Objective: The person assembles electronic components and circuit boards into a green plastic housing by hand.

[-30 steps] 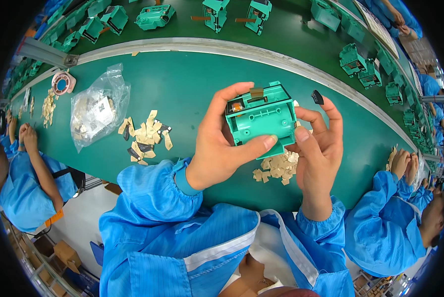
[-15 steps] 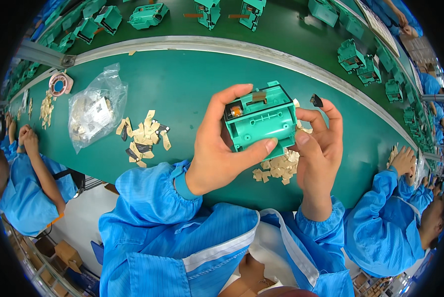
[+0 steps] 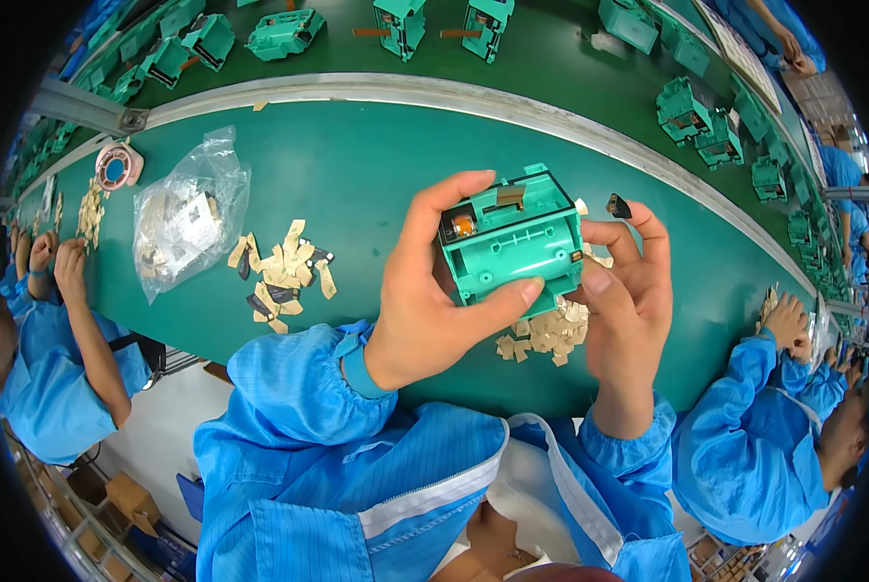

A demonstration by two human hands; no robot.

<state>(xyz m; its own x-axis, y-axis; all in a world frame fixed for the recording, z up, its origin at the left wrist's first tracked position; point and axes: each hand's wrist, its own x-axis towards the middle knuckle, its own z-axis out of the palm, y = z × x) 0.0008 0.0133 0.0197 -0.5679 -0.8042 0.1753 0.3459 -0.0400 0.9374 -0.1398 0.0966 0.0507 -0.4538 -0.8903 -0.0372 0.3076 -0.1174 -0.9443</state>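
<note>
One housing (image 3: 512,250), best kept still, is clamped in the left hand (image 3: 423,308) inside the worktop's (image 3: 357,165) near edge, while the right hand (image 3: 626,296), grip unclear, bears a black piece (image 3: 618,206).

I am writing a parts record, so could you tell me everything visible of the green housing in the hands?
The green housing looks like moulded plastic: boxy, with a curved wall carrying small ribs and round bosses. A dark line borders its upper face, where an orange component sits left of an olive-brown strip. It is tilted, held over the table by the left hand, thumb at the lower front; the right hand is at its right edge, contact unclear.
</note>
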